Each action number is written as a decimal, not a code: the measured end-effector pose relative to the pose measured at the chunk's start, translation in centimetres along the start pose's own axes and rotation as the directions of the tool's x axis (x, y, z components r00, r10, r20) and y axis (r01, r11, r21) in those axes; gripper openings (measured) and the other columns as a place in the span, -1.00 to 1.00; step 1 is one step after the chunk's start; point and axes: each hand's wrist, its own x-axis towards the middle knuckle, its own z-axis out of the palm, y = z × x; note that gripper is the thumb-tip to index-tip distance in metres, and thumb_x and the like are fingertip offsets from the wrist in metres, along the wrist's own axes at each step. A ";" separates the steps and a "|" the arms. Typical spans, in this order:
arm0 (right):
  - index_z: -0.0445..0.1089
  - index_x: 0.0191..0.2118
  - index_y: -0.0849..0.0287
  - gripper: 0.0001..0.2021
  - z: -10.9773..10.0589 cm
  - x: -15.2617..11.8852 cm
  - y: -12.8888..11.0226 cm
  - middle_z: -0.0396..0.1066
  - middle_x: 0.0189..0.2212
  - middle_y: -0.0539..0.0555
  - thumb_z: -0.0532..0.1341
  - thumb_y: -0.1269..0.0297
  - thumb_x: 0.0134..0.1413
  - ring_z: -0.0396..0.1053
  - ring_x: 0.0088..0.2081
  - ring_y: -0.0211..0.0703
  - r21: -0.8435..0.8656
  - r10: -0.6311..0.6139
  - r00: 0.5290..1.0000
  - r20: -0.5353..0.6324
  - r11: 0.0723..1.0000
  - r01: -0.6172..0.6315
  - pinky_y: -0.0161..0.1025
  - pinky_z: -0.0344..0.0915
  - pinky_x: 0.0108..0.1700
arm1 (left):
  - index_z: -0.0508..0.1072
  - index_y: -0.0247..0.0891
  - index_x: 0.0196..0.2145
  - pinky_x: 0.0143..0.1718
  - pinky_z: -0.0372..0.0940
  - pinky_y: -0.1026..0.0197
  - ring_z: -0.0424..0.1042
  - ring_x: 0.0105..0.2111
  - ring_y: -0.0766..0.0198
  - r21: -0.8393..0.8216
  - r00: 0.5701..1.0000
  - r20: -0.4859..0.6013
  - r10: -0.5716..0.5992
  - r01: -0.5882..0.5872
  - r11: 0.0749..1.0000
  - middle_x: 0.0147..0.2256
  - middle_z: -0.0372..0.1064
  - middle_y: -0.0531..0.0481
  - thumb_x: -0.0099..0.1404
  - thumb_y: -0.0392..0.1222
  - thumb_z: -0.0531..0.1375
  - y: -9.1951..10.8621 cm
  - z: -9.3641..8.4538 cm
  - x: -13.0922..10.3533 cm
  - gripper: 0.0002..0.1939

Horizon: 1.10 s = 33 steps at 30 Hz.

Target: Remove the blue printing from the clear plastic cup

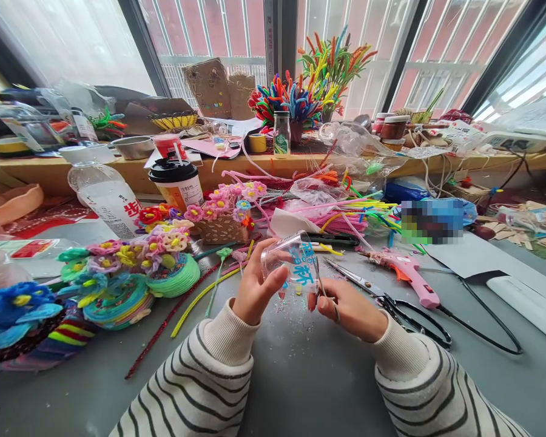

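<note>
My left hand [260, 282] is wrapped around a clear plastic cup [287, 258] with blue lettering, which is tilted on its side above the grey table. Close to the cup's right-hand edge, my right hand [348, 306] is closed on small scissors [321, 284]. A thin metal blade shows along the cup's edge and a metal loop lies by the thumb; the rest is hidden by the fingers. Small glittery bits are scattered on the table [295, 388] below. Larger black-handled scissors [394, 309] lie just beyond my right hand.
A pink glue gun [412, 276] with a black cord rests at the right. Fuzzy-wire flower pots [118, 297] crowd the left, before a bottle [104, 200] and a black-lidded cup [175, 182]. A heap of pipe cleaners [316, 215] lies ahead, below a cluttered wooden ledge [236, 165].
</note>
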 end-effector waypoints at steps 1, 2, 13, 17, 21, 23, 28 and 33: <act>0.20 -0.59 0.20 -0.28 0.0 0.0 0.0 0.07 -0.69 -0.07 -0.19 -0.47 -0.36 0.03 -0.61 -0.33 -0.004 0.011 1.000 -0.011 1.000 -0.011 -0.35 0.00 -0.56 | 0.17 -0.18 -0.15 -0.74 0.17 0.40 0.31 -0.55 0.36 0.006 1.000 0.002 0.001 -0.001 1.000 -0.36 0.30 -0.02 -0.01 0.04 0.20 0.1 0.1 0.0 -0.50; 0.19 -0.61 0.20 -0.28 0.1 0.0 0.1 0.09 -0.68 -0.05 -0.19 -0.47 -0.37 0.04 -0.60 -0.32 -0.013 0.021 0.999 -0.026 1.000 -0.021 -0.34 0.00 -0.55 | 0.17 -0.18 -0.15 -0.74 0.17 0.40 0.31 -0.55 0.36 0.011 1.000 0.003 0.005 -0.005 1.000 -0.36 0.30 -0.02 -0.01 0.04 0.21 0.2 0.1 -0.1 -0.50; -0.03 -0.77 0.14 -0.39 0.6 0.3 0.6 0.05 -0.79 -0.06 -0.06 -0.39 -0.29 0.00 -0.66 -0.34 -0.160 0.067 0.956 -0.287 0.980 -0.116 -0.33 -0.05 -0.56 | 0.18 -0.19 -0.15 -0.75 0.19 0.42 0.29 -0.53 0.37 0.002 0.999 -0.036 0.015 -0.014 1.000 -0.34 0.28 -0.02 -0.02 0.01 0.23 0.0 0.0 0.1 -0.50; -0.02 -0.77 0.14 -0.39 0.6 0.4 0.6 0.11 -0.79 -0.03 -0.03 -0.39 -0.32 0.06 -0.65 -0.32 -0.132 0.097 0.943 -0.319 0.981 -0.145 -0.33 -0.03 -0.56 | 0.24 -0.27 -0.20 -0.77 0.17 0.38 0.32 -0.58 0.36 -0.072 0.997 -0.054 -0.054 0.050 0.996 -0.34 0.31 -0.05 -0.03 0.12 0.19 0.4 0.3 0.3 -0.49; 0.01 -0.74 0.15 -0.38 0.3 0.2 0.4 0.12 -0.74 -0.02 -0.04 -0.42 -0.38 0.08 -0.62 -0.31 -0.037 0.139 0.956 -0.258 0.988 -0.153 -0.33 0.00 -0.56 | 0.31 -0.34 -0.29 -0.80 0.11 0.36 0.28 -0.66 0.38 -0.222 0.980 -0.003 -0.199 0.193 0.956 -0.46 0.34 -0.04 -0.01 0.26 0.07 1.0 0.5 0.5 -0.43; 0.05 -0.70 0.16 -0.36 0.1 0.1 0.4 0.12 -0.72 -0.02 -0.06 -0.45 -0.41 0.07 -0.61 -0.30 -0.015 0.140 0.965 -0.220 0.989 -0.147 -0.33 0.01 -0.55 | 0.29 -0.30 -0.28 -0.82 0.07 0.38 0.24 -0.71 0.40 -0.271 0.970 0.018 -0.242 0.238 0.933 -0.52 0.33 0.02 -0.02 0.28 0.07 1.3 0.5 0.5 -0.43; 0.10 -0.65 0.17 -0.32 -0.3 0.0 0.4 0.09 -0.68 -0.03 -0.11 -0.48 -0.44 0.03 -0.58 -0.29 -0.109 0.085 0.973 -0.213 0.988 -0.110 -0.33 -0.01 -0.54 | 0.20 -0.20 -0.24 -0.86 -0.03 0.42 0.16 -0.77 0.46 -0.272 0.957 0.038 -0.288 0.287 0.918 -0.51 0.32 0.05 -0.01 0.31 0.04 1.3 0.4 0.5 -0.44; 0.11 -0.64 0.17 -0.31 -0.3 0.0 0.2 0.10 -0.66 -0.03 -0.12 -0.49 -0.45 0.04 -0.58 -0.29 -0.177 0.057 0.975 -0.214 0.980 -0.096 -0.32 -0.02 -0.53 | 0.15 -0.19 -0.18 -0.82 -0.02 0.42 0.17 -0.70 0.46 -0.229 0.942 0.093 -0.323 0.336 0.914 -0.35 0.31 -0.03 -0.05 0.34 0.04 1.4 0.5 0.3 -0.37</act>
